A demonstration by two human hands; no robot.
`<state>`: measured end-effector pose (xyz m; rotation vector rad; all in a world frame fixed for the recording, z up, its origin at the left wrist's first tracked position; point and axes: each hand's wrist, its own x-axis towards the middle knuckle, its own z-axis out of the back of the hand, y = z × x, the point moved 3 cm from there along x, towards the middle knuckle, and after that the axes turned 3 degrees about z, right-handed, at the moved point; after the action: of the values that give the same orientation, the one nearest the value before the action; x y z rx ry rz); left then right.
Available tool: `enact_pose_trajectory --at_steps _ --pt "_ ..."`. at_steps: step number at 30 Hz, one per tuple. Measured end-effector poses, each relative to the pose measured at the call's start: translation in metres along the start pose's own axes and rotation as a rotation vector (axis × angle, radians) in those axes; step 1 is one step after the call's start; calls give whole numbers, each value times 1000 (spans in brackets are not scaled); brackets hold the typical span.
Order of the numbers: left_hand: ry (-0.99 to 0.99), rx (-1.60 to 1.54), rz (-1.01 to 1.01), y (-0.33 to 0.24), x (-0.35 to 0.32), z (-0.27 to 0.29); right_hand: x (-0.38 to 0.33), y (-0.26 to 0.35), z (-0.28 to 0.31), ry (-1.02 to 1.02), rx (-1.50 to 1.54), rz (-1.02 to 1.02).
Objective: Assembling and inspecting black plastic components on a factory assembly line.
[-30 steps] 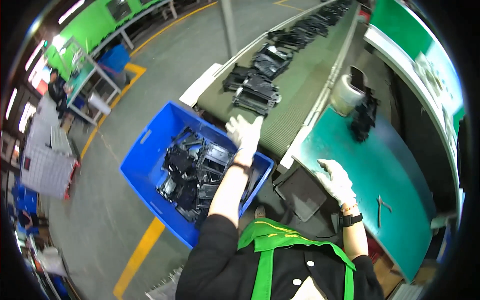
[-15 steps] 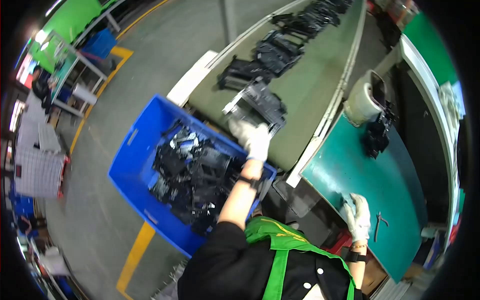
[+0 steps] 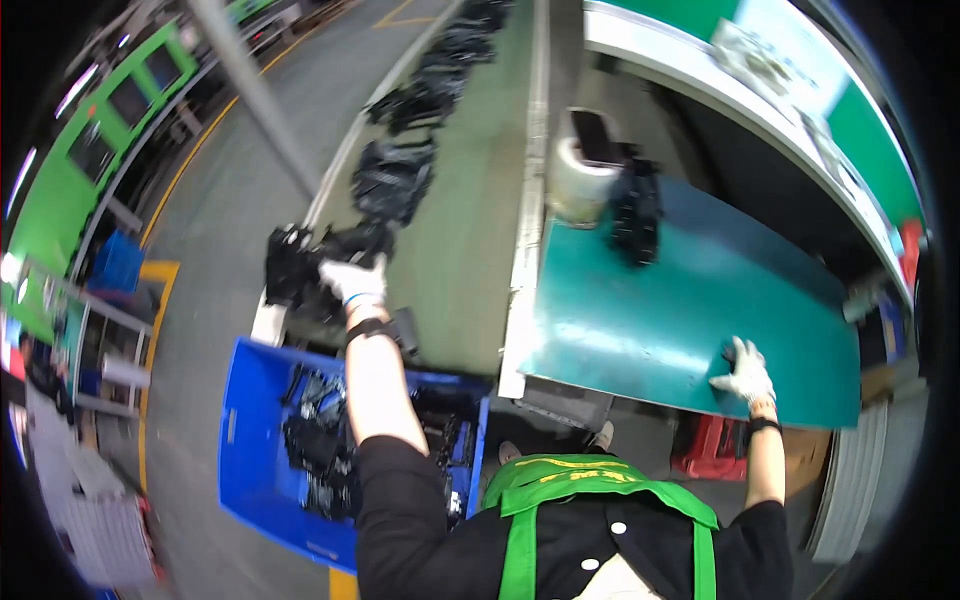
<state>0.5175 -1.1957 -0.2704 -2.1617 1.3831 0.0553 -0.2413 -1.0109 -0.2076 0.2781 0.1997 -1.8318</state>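
My left hand, in a white glove, reaches over the near left end of the conveyor belt. Its fingers are closed on a black plastic part at the belt's edge; motion blur hides the exact grip. More black parts lie in a line up the belt. On the green tabletop rests my right hand, also gloved, its fingers bent around a small dark thing too blurred to name. Below the left forearm stands a blue bin holding several black plastic pieces.
The conveyor belt runs away from me, beside the green table. A whitish cylindrical container and a black part stand at the table's far left. A grey pole rises left of the belt. Underneath the table is a red object.
The view has turned rightward. My left hand has shifted to the belt's left edge with the nearest black part. The pliers beside my right hand are now out of sight.
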Motion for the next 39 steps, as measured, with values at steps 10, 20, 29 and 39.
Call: enact_pose_trajectory --at_steps 10,20,29,39 --pt "-130 185 -91 11 -168 -23 -23 -46 12 -50 -18 175" --pt "475 215 595 202 -355 -24 20 -104 7 -298 142 482" --pt "628 380 797 436 -421 -109 79 -176 -3 -382 463 340" --pt "701 950 844 426 -403 -103 33 -241 32 -328 1200 -182"
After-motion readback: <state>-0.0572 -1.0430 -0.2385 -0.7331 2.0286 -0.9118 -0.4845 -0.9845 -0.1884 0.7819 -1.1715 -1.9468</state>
